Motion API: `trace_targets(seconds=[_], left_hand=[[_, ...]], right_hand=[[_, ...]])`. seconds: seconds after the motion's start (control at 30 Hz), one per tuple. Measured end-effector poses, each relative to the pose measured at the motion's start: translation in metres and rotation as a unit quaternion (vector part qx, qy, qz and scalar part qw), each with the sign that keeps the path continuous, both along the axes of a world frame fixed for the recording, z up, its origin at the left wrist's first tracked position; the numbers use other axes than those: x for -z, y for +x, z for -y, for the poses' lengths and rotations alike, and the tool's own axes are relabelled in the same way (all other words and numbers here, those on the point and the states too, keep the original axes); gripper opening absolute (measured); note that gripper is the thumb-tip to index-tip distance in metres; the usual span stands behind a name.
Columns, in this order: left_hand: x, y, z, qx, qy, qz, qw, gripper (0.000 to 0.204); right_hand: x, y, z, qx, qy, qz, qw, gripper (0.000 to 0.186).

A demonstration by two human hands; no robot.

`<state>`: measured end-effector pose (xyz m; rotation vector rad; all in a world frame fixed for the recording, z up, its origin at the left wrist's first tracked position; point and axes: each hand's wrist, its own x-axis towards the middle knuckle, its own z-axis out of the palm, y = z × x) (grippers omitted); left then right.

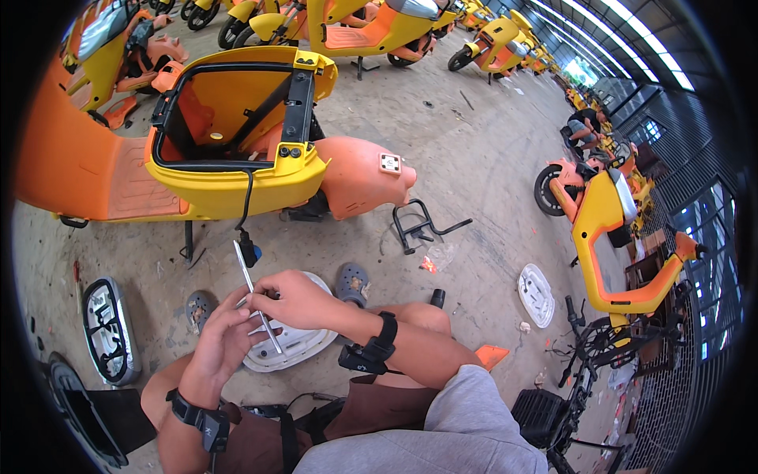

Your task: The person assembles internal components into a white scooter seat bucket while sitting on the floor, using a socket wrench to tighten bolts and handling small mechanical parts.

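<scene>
In front of my lap, a slim silver rod (245,265) slants across both hands; its exact kind does not show. Curled fingers of my right hand (296,302) pinch it near its middle. My left hand (222,341) has its fingertips closed round the same rod just below. Beneath the hands a white oval panel (294,352) lies on the floor between my feet, partly covered by them. Beyond stands a scooter with an open yellow body (245,186) and an orange tail (363,175); a black cable (248,201) hangs from it.
Grey clogs (353,283) flank the white panel. A black-rimmed white seat base (110,332) lies at left, another white panel (537,295) at right. A bent black metal frame (418,229) rests on the floor. A yellow scooter (604,237) stands at right; a person (586,126) sits farther back.
</scene>
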<state>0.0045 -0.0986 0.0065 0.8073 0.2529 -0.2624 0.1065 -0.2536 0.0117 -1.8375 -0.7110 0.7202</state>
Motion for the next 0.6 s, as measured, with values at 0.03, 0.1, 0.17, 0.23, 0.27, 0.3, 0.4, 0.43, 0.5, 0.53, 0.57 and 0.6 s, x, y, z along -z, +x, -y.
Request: trace_targets(seconds=[0.03, 0.1, 0.17, 0.23, 0.27, 0.3, 0.4, 0.43, 0.5, 0.53, 0.57, 0.6], left_hand=[[-0.002, 0.001, 0.001, -0.002, 0.001, -0.002, 1.000, 0.058], [-0.004, 0.002, -0.004, -0.005, -0.022, -0.013, 1.000, 0.054], [0.004, -0.002, -0.018, -0.019, -0.064, -0.043, 0.997, 0.050], [0.008, -0.002, -0.020, -0.021, -0.087, -0.067, 0.994, 0.047], [0.012, -0.002, -0.022, -0.020, -0.089, -0.073, 0.993, 0.045], [0.012, -0.004, -0.023, -0.023, -0.097, -0.080, 0.992, 0.041], [0.009, -0.003, -0.021, -0.016, -0.094, -0.052, 0.994, 0.046], [0.010, -0.005, -0.021, -0.014, -0.102, -0.047, 0.994, 0.046], [0.008, -0.012, -0.026, -0.025, -0.102, -0.052, 0.993, 0.046], [0.007, -0.008, -0.023, -0.018, -0.108, -0.049, 0.993, 0.047], [0.006, -0.006, -0.021, -0.015, -0.107, -0.047, 0.993, 0.047], [0.006, -0.005, -0.021, -0.013, -0.107, -0.045, 0.993, 0.047]], right_hand=[[-0.002, 0.000, 0.000, 0.016, 0.004, -0.019, 1.000, 0.026], [-0.005, 0.002, -0.005, 0.036, 0.012, -0.058, 0.998, 0.027], [0.000, 0.001, -0.012, 0.038, 0.041, 0.004, 0.998, 0.028], [-0.005, -0.001, -0.012, 0.038, 0.030, 0.047, 0.998, 0.026], [-0.010, -0.005, -0.013, 0.060, 0.013, 0.018, 0.998, 0.026], [-0.007, -0.006, -0.015, 0.063, 0.025, -0.016, 0.998, 0.026], [-0.003, -0.010, -0.010, 0.071, 0.016, -0.078, 0.994, 0.025], [-0.001, -0.012, -0.016, 0.063, 0.011, -0.088, 0.994, 0.025], [0.003, -0.009, -0.020, 0.063, -0.002, -0.103, 0.993, 0.025], [0.005, -0.007, -0.019, 0.051, 0.009, -0.066, 0.996, 0.025], [0.002, -0.007, -0.020, 0.055, 0.010, -0.060, 0.997, 0.025], [0.000, -0.006, -0.020, 0.059, 0.012, -0.053, 0.997, 0.025]])
